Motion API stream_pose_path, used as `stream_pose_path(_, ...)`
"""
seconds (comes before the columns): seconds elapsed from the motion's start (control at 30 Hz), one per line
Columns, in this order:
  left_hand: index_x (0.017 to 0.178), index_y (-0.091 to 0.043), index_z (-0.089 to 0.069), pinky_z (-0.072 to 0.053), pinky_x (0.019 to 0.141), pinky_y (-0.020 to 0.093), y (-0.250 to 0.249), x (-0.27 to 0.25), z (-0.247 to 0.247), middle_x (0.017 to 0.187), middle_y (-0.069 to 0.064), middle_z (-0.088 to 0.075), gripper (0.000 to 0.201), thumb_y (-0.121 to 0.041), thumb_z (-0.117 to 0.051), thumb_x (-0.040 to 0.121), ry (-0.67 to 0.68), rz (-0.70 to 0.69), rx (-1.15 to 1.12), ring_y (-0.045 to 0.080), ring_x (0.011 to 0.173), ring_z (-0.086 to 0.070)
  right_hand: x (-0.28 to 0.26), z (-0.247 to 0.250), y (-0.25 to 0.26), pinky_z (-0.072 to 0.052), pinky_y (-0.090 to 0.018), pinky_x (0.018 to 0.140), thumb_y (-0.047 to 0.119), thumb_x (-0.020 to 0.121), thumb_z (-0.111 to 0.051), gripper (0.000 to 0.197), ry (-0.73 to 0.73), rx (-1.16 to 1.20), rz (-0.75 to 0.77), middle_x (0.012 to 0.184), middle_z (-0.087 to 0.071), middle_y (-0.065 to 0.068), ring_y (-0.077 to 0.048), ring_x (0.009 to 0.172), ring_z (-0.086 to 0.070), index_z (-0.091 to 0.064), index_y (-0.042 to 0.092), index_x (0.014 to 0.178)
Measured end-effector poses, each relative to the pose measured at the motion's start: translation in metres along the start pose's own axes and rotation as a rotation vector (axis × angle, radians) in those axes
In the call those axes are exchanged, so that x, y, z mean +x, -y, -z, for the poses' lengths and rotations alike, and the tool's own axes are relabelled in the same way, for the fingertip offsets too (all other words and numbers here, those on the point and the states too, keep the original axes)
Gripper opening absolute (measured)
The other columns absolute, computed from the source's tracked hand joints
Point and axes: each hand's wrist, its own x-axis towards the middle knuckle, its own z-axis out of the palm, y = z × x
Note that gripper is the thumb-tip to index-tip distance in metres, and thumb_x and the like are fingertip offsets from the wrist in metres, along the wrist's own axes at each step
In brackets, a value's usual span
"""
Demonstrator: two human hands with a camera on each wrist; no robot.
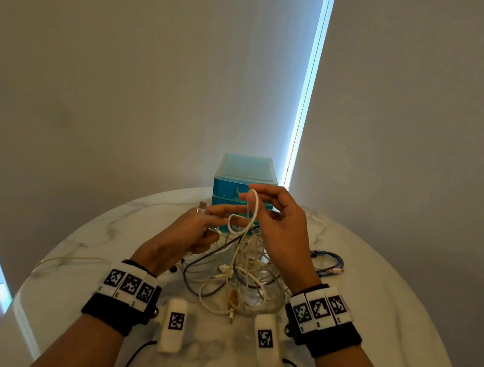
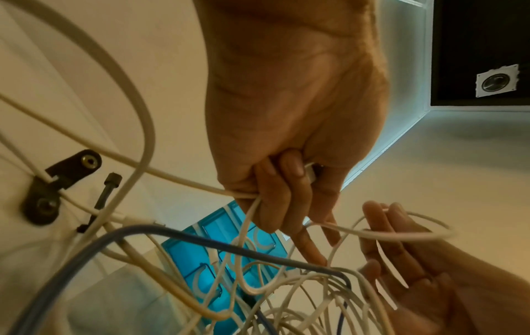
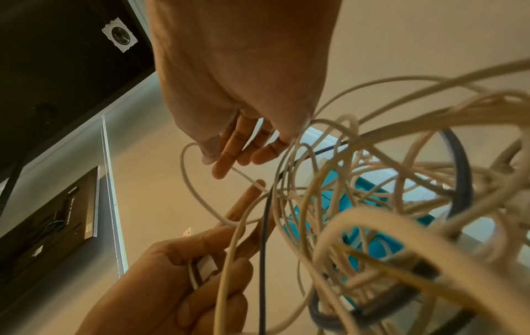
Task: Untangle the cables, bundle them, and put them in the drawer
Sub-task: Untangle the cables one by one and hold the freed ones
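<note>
Round marble table (image 1: pixel 383 332) against a plain wall. Nearest, a tangle (image 1: pixel 243 276) of mostly white cables, heaped between the wrists, a few dark ones mixed in. Left hand (image 1: pixel 191 231) curled tight round a plug end plus a couple of strands. Right hand (image 1: pixel 278 220) lifted, pinching a white loop (image 1: pixel 249 211) clear of the pile. Behind, blue drawers (image 1: pixel 243 189), all shut. Light, floppy, slick stuff, probably snags on knots, so best taken by the plugs.

We note a round white marble table (image 1: pixel 383 332), extending below and beyond the fingers. Grey window blinds (image 1: pixel 157 69) hang far behind the fingers.
</note>
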Motion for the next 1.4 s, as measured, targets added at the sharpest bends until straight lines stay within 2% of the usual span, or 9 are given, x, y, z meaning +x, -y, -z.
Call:
stream_pose_path(0.1,0.13,-0.023,-0.071,-0.03,0.045,0.018,0.004,0.001,-0.004,0.1,-0.007,-0.079,0.031,-0.011,-0.058,0.104,-0.001,-0.021,0.065,0.006,0.05,-0.035,0.002,0.001,-0.003,-0.065,-0.046,0.093,0.032,0.103,-0.072,0.024,0.034,0.006,-0.018,0.126,-0.076,0.003,-0.022,0.127,-0.068,-0.069,0.026,0.126)
stream_pose_path(0.27,0.094,-0.01,-0.078,-0.051,0.063,0.01,0.014,0.007,-0.011,0.08,-0.005,-0.078,0.017,-0.023,-0.087,0.088,-0.312,-0.205,0.213,0.0,0.072,-0.071,-0.002,0.003,-0.014,-0.062,-0.03,0.089,0.03,0.091,-0.086,0.047,0.08,-0.162,-0.092,0.114,-0.075,0.007,-0.005,0.107,-0.073,-0.059,0.026,0.129)
stream_pose_path(0.53,0.1,-0.01,-0.079,-0.048,0.062,0.009,0.009,0.007,0.019,0.084,-0.008,-0.081,0.009,-0.005,-0.078,0.093,-0.698,-0.331,-0.07,-0.008,0.07,-0.068,0.0,0.027,-0.026,-0.053,-0.017,0.077,0.019,0.09,-0.086,0.018,0.142,-0.553,-0.21,0.095,-0.076,0.013,0.0,0.089,-0.07,-0.075,0.027,0.102)
stream_pose_path(0.7,0.111,-0.011,-0.08,-0.041,0.061,0.017,0.013,0.006,0.038,0.103,0.003,-0.082,0.018,-0.017,-0.079,0.094,-0.895,-0.329,-0.238,-0.005,0.068,-0.063,0.003,0.033,-0.026,-0.054,-0.027,0.081,0.018,0.096,-0.08,0.018,0.087,-0.685,-0.222,0.105,-0.074,0.013,-0.003,0.095,-0.064,-0.075,0.034,0.101)
stream_pose_path(0.8,0.106,-0.021,-0.082,-0.034,0.052,0.019,0.013,0.008,0.031,0.097,0.0,-0.081,0.01,-0.025,-0.079,0.097,-0.9,-0.317,-0.294,0.002,0.057,-0.051,0.001,0.033,-0.025,-0.054,-0.04,0.1,-0.005,0.09,-0.07,0.047,0.026,-0.804,-0.15,0.117,-0.071,0.013,-0.016,0.116,-0.06,-0.072,0.04,0.105)
stream_pose_path(0.93,0.098,-0.025,-0.081,-0.021,0.043,0.021,0.007,0.007,0.012,0.099,0.009,-0.077,0.009,-0.021,-0.073,0.101,-0.686,-0.347,-0.32,0.005,0.049,-0.031,-0.008,0.01,-0.007,-0.035,-0.005,0.101,0.004,0.096,-0.068,0.05,0.213,-0.659,0.004,0.143,-0.056,0.012,-0.01,0.139,-0.043,-0.067,0.04,0.131)
stream_pose_path(1.07,0.103,-0.019,-0.078,-0.036,0.049,0.011,-0.001,0.003,0.01,0.104,0.011,-0.079,0.007,-0.017,-0.073,0.1,-0.663,-0.403,-0.287,0.001,0.061,-0.053,-0.013,-0.007,-0.019,-0.046,-0.034,0.112,0.042,0.101,-0.067,0.031,0.404,-0.807,-0.022,0.139,-0.059,0.011,-0.01,0.133,-0.048,-0.066,0.043,0.132)
stream_pose_path(1.2,0.102,-0.017,-0.08,-0.029,0.051,0.019,0.002,-0.001,0.036,0.1,0.004,-0.079,0.005,-0.018,-0.078,0.097,-0.842,-0.393,-0.423,0.002,0.059,-0.045,-0.002,0.017,-0.027,-0.043,-0.013,0.089,0.022,0.101,-0.068,0.023,0.083,-0.811,-0.033,0.116,-0.072,0.01,-0.008,0.12,-0.052,-0.075,0.038,0.116)
stream_pose_path(1.4,0.106,-0.019,-0.077,-0.023,0.044,0.02,0.005,-0.002,0.037,0.099,0.003,-0.079,0.012,-0.012,-0.068,0.103,-0.782,-0.34,-0.559,0.003,0.048,-0.03,-0.002,0.024,-0.025,-0.044,-0.037,0.109,0.024,0.101,-0.073,0.026,0.087,-0.863,-0.012,0.127,-0.073,0.01,-0.018,0.134,-0.047,-0.074,0.035,0.124)
